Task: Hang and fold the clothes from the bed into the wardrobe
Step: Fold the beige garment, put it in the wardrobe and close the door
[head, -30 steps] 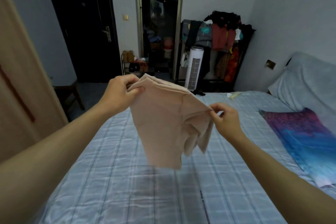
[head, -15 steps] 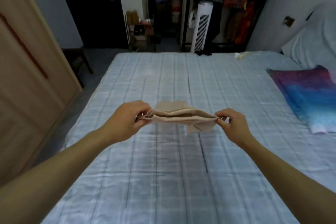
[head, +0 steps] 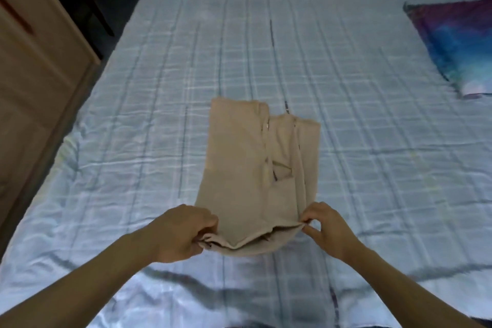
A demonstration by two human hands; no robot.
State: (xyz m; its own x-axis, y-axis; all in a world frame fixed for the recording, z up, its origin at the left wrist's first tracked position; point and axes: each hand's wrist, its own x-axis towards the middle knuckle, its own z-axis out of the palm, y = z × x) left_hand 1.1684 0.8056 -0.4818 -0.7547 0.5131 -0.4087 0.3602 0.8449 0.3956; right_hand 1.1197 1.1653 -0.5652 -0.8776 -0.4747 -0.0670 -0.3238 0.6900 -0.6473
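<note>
A beige garment [head: 247, 168] lies flat on the bed [head: 359, 146], near its middle and folded lengthwise into a long, narrow panel that runs away from the person. The cloth looks thin, soft and matte. Several layers are stacked along its right side, with a seam down the centre and a small triangular fold showing there. The far end is stepped, its left part reaching further than its right.

The left hand [head: 183, 233] grips the near left corner, its fingers [head: 206, 222] curled round the bunched edge. The right hand [head: 328, 229] pinches the near right corner between thumb and forefinger. Between the hands the near edge is lifted slightly and sags.

The bedsheet is pale blue with a plaid pattern and is lightly wrinkled. A purple-and-blue printed pillow [head: 458, 42] rests at the right, well apart from the garment. The light wooden wardrobe [head: 34, 66] stands at the left.
</note>
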